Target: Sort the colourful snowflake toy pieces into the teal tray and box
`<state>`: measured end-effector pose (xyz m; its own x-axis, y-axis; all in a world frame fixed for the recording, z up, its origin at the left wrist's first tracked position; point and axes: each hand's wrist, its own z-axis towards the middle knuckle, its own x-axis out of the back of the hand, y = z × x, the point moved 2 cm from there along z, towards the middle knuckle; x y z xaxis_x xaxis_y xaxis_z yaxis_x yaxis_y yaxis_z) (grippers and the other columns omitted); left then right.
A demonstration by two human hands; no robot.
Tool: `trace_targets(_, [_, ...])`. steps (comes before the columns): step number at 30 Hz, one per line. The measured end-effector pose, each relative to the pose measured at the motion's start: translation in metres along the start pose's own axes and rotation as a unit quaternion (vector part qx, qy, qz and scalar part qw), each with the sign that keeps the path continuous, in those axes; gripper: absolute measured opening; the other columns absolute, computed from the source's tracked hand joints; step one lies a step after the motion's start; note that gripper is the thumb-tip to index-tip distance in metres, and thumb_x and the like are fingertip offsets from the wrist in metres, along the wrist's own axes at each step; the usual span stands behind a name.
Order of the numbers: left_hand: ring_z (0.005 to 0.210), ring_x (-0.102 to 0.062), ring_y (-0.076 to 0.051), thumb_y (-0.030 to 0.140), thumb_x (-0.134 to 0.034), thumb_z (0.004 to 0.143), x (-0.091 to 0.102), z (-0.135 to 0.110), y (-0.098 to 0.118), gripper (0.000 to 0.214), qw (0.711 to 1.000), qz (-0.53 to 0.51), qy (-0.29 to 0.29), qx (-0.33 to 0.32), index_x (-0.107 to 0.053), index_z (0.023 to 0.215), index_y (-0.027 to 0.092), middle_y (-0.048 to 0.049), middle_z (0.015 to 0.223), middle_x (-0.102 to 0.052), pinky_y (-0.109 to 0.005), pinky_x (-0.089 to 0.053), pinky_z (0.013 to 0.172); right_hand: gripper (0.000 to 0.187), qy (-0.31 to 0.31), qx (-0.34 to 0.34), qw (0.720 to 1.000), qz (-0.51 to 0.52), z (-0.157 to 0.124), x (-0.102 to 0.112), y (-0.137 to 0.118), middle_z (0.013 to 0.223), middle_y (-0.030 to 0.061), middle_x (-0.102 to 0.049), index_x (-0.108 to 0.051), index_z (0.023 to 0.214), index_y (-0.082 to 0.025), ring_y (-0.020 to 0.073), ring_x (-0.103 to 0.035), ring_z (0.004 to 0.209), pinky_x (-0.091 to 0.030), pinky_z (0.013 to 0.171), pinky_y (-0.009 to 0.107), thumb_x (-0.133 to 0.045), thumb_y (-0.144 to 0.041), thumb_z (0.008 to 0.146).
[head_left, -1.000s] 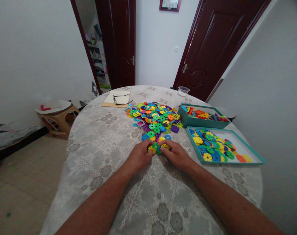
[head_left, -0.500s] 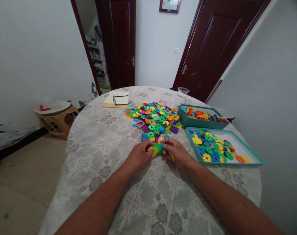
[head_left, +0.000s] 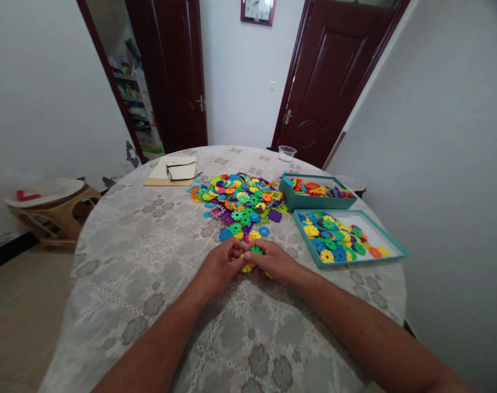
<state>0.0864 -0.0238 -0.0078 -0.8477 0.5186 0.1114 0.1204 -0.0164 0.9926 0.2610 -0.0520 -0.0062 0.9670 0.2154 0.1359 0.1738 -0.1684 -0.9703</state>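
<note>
My left hand (head_left: 221, 266) and my right hand (head_left: 276, 262) meet close above the table, fingers curled and thumbs nearly touching. Between them are notched plastic discs: a green disc (head_left: 256, 250) under the right fingers and a yellow disc (head_left: 247, 267) below the thumbs. The fingers hide much of these pieces, so how they join cannot be seen. Just beyond the hands lies a heap of notched discs (head_left: 242, 197) in many colours, with a blue disc (head_left: 263, 231) loose at its near edge.
A teal box (head_left: 317, 202) of mixed pieces stands right of the heap. Before it lies a shallow teal lid (head_left: 354, 261) with more discs. Glasses (head_left: 180, 172) rest on a paper pad (head_left: 158, 173) at far left. A clear plastic cup (head_left: 287, 153) is near the far edge.
My view has shifted to the right, so the table sits further left. My hands have closed together and now cover more of the discs between them.
</note>
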Motion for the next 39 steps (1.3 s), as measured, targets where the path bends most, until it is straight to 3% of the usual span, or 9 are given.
trace_targets(8, [0.063,-0.069,-0.018,0.055,-0.068,0.088,0.000,-0.001,0.007,0.036,0.999,-0.022,-0.007,0.034,-0.056,0.088,0.021,-0.0001,0.072,-0.069,-0.030,-0.057,0.059,0.025,-0.018,0.092,0.992,-0.087,-0.003,0.011,-0.011,0.079,-0.0041,-0.064,-0.070,0.100,-0.023,0.0134,-0.055,0.068,-0.043,0.062,0.024,-0.077,-0.035,0.080])
trace_targets(12, [0.071,-0.071,-0.020,0.051,-0.059,0.095,0.007,-0.001,0.010,0.030,0.999,0.036,0.032,0.009,-0.062,0.093,0.021,-0.0024,0.078,-0.072,-0.032,-0.059,0.066,0.020,0.079,0.141,0.967,-0.196,-0.012,0.039,-0.028,0.086,-0.0018,-0.068,-0.070,0.106,-0.024,0.0158,-0.059,0.075,-0.045,0.069,0.026,-0.067,-0.034,0.089])
trace_targets(15, [0.085,-0.072,-0.022,0.042,-0.057,0.097,0.018,-0.001,0.008,0.022,0.979,0.163,0.110,-0.052,-0.066,0.096,0.022,-0.0048,0.090,-0.074,-0.037,-0.061,0.079,0.022,0.224,0.177,0.904,-0.318,-0.021,0.080,-0.039,0.095,0.0025,-0.071,-0.069,0.109,-0.023,0.0194,-0.063,0.085,-0.048,0.081,0.031,-0.060,-0.034,0.093])
trace_targets(18, [0.109,-0.069,-0.026,0.029,-0.055,0.097,0.027,0.000,0.001,0.021,0.927,0.298,0.173,-0.146,-0.068,0.111,0.021,-0.0097,0.113,-0.073,-0.046,-0.057,0.101,0.024,0.331,0.182,0.828,-0.414,-0.026,0.126,-0.040,0.107,0.0089,-0.072,-0.069,0.109,-0.020,0.0246,-0.065,0.097,-0.048,0.092,0.037,-0.057,-0.030,0.091])
trace_targets(22, [0.138,-0.054,-0.031,0.019,-0.055,0.095,0.027,0.002,-0.014,0.039,0.863,0.421,0.164,-0.226,-0.063,0.133,0.020,-0.0142,0.139,-0.063,-0.053,-0.043,0.122,0.028,0.413,0.148,0.745,-0.502,-0.031,0.176,-0.026,0.106,0.0152,-0.070,-0.069,0.109,-0.015,0.0297,-0.064,0.101,-0.048,0.094,0.041,-0.052,-0.023,0.088])
trace_targets(26, [0.145,-0.046,-0.035,0.017,-0.062,0.091,0.021,0.003,-0.021,0.047,0.835,0.504,0.120,-0.188,-0.061,0.139,0.019,-0.0169,0.146,-0.057,-0.056,-0.040,0.124,0.032,0.469,0.058,0.691,-0.547,-0.039,0.199,-0.010,0.107,0.0201,-0.067,-0.069,0.114,-0.012,0.0341,-0.062,0.104,-0.047,0.091,0.045,-0.052,-0.018,0.088])
trace_targets(31, [0.143,-0.050,-0.034,0.019,-0.065,0.092,0.019,0.002,-0.014,0.042,0.836,0.516,0.096,-0.164,-0.065,0.134,0.015,-0.0191,0.147,-0.057,-0.053,-0.039,0.124,0.030,0.501,0.070,0.650,-0.567,-0.037,0.185,-0.012,0.117,0.0235,-0.063,-0.069,0.114,-0.012,0.0413,-0.056,0.114,-0.046,0.090,0.054,-0.053,-0.017,0.089])
trace_targets(36, [0.136,-0.055,-0.032,0.020,-0.064,0.093,0.017,0.001,-0.008,0.031,0.841,0.509,0.065,-0.171,-0.068,0.124,0.014,-0.0181,0.142,-0.060,-0.050,-0.043,0.121,0.022,0.349,0.276,0.722,-0.530,-0.013,0.112,-0.014,0.113,0.0162,-0.067,-0.066,0.110,-0.017,0.0319,-0.059,0.114,-0.046,0.105,0.050,-0.050,-0.016,0.095])
trace_targets(39, [0.132,-0.056,-0.032,0.019,-0.064,0.092,0.013,-0.002,-0.005,0.026,0.841,0.509,0.050,-0.178,-0.069,0.117,0.014,-0.0177,0.138,-0.061,-0.049,-0.045,0.118,0.026,0.233,0.309,0.768,-0.511,0.001,0.063,0.000,0.124,0.0163,-0.066,-0.065,0.122,-0.018,0.0312,-0.058,0.121,-0.046,0.109,0.050,-0.053,-0.025,0.100])
